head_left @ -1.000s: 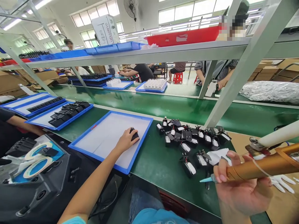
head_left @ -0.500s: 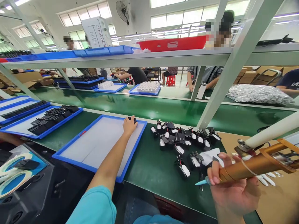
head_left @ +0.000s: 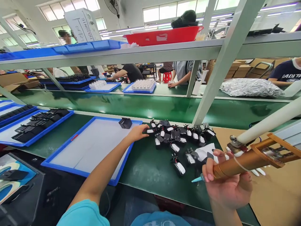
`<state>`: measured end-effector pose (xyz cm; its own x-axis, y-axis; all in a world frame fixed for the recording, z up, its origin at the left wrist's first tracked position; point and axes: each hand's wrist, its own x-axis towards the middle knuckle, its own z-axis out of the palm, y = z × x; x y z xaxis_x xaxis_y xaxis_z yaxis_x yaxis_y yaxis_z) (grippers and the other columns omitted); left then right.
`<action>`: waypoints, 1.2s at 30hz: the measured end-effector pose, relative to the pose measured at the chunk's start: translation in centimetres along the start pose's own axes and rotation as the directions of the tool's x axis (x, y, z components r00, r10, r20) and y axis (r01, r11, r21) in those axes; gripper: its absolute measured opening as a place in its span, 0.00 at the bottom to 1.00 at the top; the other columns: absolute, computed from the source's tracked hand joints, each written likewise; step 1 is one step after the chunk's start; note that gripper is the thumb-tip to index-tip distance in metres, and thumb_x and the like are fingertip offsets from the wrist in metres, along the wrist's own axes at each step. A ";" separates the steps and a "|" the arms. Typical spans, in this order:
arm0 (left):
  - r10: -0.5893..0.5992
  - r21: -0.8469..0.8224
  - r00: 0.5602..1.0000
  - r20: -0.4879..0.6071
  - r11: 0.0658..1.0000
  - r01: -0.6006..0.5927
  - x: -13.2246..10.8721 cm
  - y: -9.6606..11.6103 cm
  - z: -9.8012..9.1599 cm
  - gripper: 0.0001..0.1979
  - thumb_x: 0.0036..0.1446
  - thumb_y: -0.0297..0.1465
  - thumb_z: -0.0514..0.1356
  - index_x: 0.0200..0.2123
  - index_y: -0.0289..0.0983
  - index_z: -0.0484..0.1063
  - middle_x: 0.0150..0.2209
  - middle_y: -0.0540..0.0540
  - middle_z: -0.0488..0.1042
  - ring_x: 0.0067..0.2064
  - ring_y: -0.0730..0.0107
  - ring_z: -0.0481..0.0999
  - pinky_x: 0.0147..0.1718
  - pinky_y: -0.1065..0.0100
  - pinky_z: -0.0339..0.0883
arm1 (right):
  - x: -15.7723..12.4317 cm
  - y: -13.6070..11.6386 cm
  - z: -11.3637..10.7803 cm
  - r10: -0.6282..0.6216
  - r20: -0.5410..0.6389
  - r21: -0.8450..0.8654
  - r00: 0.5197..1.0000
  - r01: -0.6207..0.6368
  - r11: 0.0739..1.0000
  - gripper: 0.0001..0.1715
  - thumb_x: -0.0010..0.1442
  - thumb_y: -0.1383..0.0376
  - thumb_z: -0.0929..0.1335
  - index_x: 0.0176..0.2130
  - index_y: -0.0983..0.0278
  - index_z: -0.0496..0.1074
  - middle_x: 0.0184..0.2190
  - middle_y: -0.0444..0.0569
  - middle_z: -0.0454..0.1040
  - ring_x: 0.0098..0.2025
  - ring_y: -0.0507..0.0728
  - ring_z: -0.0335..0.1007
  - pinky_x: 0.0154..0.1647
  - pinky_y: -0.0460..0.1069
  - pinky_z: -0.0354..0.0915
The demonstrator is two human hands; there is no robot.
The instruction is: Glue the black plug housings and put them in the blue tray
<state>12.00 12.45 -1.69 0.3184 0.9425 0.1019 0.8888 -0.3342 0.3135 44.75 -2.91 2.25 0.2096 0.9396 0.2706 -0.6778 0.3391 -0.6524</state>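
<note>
On a green conveyor bench [head_left: 145, 163], the left hand [head_left: 138, 132] is stretched out with its fingers loose and nothing enclosed. Its fingertips are at the nearest piece of a heap of small black parts [head_left: 178, 138] fitted with white labels and wires. The heap is spread just beside the right edge of a blue-rimmed tray [head_left: 77, 173], seemingly so that it lies within easy reach.

One black part [head_left: 125, 123] is set in the tray's far right corner. The rest of the white floor is bare, and the corner placement appears chosen to keep that floor free.

The right hand [head_left: 227, 188] is closed around a gold-coloured tool [head_left: 242, 161]. It is held like a pen with its teal tip [head_left: 196, 179] lifted off the bench, apparently to be kept clear of the parts.

Further left, more blue trays [head_left: 47, 131] are filled with rows of black pieces. On the shelf above, a red bin [head_left: 164, 36] is seen, its contents hidden.
</note>
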 end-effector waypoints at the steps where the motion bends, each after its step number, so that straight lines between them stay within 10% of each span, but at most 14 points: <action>1: -0.027 -0.014 0.999 -0.020 1.000 0.027 -1.1 0.4 -0.3 0.15 0.50 0.32 0.64 0.42 0.39 0.70 0.37 0.47 0.75 0.40 0.61 0.76 0.40 0.63 0.69 | 0.0 -0.1 0.1 -0.006 0.000 -0.002 1.000 0.006 1.000 0.22 0.57 0.48 0.62 0.44 0.57 0.70 0.40 0.47 0.66 0.17 0.49 0.62 0.12 0.48 0.57; 8: -0.266 -0.354 0.955 -0.135 0.913 0.204 -12.0 5.8 0.8 0.13 0.53 0.37 0.62 0.41 0.40 0.67 0.36 0.50 0.74 0.36 0.69 0.76 0.36 0.68 0.72 | 0.2 0.0 0.8 -0.025 -0.012 -0.021 1.000 0.025 0.999 0.21 0.56 0.47 0.63 0.42 0.56 0.72 0.39 0.46 0.67 0.16 0.48 0.61 0.11 0.47 0.57; 13: -0.342 -0.572 0.940 -0.008 0.772 0.276 -16.0 9.2 4.6 0.12 0.53 0.36 0.64 0.39 0.39 0.67 0.38 0.49 0.74 0.38 0.67 0.75 0.42 0.63 0.70 | 0.1 0.0 0.9 -0.029 0.005 -0.020 1.000 0.029 0.999 0.20 0.56 0.47 0.64 0.42 0.55 0.72 0.39 0.45 0.67 0.16 0.48 0.61 0.10 0.48 0.57; 26: 0.157 -0.586 0.965 0.209 0.810 -0.005 -11.9 11.5 4.8 0.33 0.50 0.26 0.62 0.59 0.47 0.60 0.47 0.47 0.66 0.46 0.65 0.70 0.47 0.64 0.66 | -0.1 0.1 2.1 -0.061 0.047 -0.013 0.997 0.061 0.998 0.20 0.57 0.48 0.64 0.42 0.55 0.73 0.39 0.45 0.67 0.16 0.49 0.62 0.09 0.47 0.56; 36: -0.019 -0.634 1.000 -0.020 0.774 0.002 -14.1 12.8 8.0 0.18 0.52 0.31 0.65 0.47 0.42 0.68 0.54 0.44 0.67 0.54 0.63 0.69 0.53 0.62 0.64 | -0.1 0.4 2.4 -0.065 0.061 -0.014 0.996 0.066 0.998 0.19 0.59 0.48 0.62 0.43 0.54 0.72 0.39 0.43 0.68 0.16 0.47 0.62 0.10 0.45 0.57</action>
<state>21.57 -5.19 -6.64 0.2945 0.9487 0.1151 0.4794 -0.2508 0.8410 42.77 -2.95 3.65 0.2094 0.9110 0.3552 -0.6527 0.4007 -0.6429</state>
